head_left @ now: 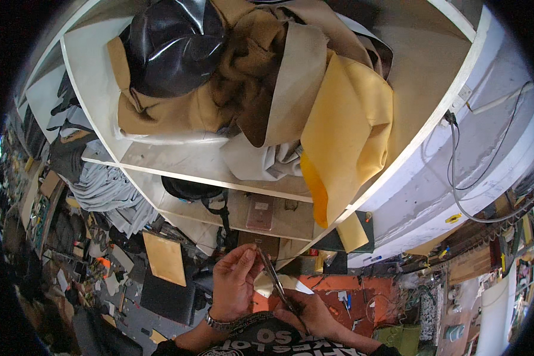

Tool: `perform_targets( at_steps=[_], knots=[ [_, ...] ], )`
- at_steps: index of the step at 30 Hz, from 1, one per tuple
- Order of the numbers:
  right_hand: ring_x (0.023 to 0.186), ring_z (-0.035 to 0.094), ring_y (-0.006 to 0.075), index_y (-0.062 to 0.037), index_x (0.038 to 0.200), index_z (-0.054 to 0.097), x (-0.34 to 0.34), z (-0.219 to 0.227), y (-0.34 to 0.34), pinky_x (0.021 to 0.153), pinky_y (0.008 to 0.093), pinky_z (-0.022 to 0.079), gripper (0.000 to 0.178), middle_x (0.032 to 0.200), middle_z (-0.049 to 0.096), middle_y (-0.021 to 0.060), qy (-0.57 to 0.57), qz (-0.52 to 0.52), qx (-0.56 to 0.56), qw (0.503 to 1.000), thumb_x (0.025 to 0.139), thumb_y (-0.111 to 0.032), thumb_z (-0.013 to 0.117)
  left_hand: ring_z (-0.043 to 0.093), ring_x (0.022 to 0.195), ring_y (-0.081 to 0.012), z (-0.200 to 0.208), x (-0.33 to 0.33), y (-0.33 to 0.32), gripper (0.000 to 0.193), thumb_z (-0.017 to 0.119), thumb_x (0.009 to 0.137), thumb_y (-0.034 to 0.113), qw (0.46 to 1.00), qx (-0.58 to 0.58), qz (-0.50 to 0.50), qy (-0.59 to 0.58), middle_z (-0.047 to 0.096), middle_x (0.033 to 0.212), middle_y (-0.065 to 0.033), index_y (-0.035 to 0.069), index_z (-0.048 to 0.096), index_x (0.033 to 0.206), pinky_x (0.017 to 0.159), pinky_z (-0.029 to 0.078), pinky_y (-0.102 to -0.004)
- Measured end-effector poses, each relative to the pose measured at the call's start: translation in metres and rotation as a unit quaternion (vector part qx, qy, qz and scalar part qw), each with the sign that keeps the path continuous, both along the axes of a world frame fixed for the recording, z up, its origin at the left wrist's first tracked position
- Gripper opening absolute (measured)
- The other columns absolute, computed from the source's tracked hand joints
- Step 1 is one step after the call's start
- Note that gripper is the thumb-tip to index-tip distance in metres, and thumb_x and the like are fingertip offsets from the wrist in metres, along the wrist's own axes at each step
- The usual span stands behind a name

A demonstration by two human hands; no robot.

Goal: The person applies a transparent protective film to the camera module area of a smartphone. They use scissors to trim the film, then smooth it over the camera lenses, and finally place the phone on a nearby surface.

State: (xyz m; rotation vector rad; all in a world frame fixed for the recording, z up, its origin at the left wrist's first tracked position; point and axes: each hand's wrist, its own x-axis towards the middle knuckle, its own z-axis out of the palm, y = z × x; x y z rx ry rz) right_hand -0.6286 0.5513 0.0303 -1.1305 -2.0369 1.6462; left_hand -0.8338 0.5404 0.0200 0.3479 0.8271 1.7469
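Note:
My right hand, low in the middle of the view, is closed around the dark lower end of a slim metal tool. Its long, narrow shiny end points up and left; I cannot tell whether it is a pair of scissors. My left hand, with a metal watch band at the wrist, is closed in a pinch beside the tool's tip. Thumb and fingertips are pressed together, and whatever lies between them is too small to make out. Behind the hands lies a white sheet-like piece over a red-orange surface.
Ahead stands a white shelf unit holding a shiny black rolled sheet, brown material and a hanging yellow sheet. A pinkish phone-like slab lies on a lower shelf. A tan board and grey cloth stack are left.

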Motion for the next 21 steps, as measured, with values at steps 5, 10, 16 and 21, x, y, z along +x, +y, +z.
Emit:
perform_targets(
  at_steps=[5,10,16,21],
  knots=[
    [0.081,0.063,0.0089,0.0065,0.131,0.062,0.004,0.002,-0.004,0.073,0.0260,0.052,0.048,0.091,0.071,0.0054,-0.028,-0.014,0.016,0.999,0.097,-0.024,0.076,0.073,0.100,-0.0230,0.000,0.004,0.002,0.024,0.069,0.100,0.012,0.999,-0.009,0.034,0.034,0.072,0.110,-0.0092,0.001,0.065,0.121,0.088,0.062,-0.0340],
    [0.083,0.067,0.0156,0.0060,0.128,0.063,0.007,0.004,-0.007,0.074,0.0305,0.053,0.047,0.095,0.072,0.0123,0.004,-0.053,0.013,0.999,0.095,-0.025,0.077,0.073,0.098,-0.0236,0.000,0.007,0.003,0.026,0.069,0.098,0.004,0.998,0.017,0.054,0.039,0.073,0.109,-0.0110,0.002,0.064,0.123,0.090,0.063,-0.0364],
    [0.088,0.072,0.0208,0.0014,0.132,0.059,-0.003,0.009,0.008,0.076,0.0340,0.056,0.051,0.103,0.073,0.0154,0.091,-0.163,0.139,0.972,0.092,-0.022,0.079,0.073,0.099,-0.0206,0.013,0.008,-0.003,0.044,0.071,0.095,-0.001,0.985,-0.023,-0.077,0.151,0.075,0.108,-0.0149,-0.003,0.055,0.136,0.088,0.059,-0.0324],
    [0.098,0.072,0.0194,0.0007,0.137,0.055,-0.002,0.013,0.024,0.083,0.0324,0.057,0.055,0.112,0.074,0.0125,0.123,-0.138,0.144,0.972,0.089,-0.007,0.080,0.074,0.093,-0.0196,0.024,-0.001,-0.008,0.058,0.071,0.094,-0.001,0.908,-0.028,-0.237,0.345,0.076,0.106,-0.0136,0.000,0.045,0.146,0.077,0.059,-0.0318]
  ],
)
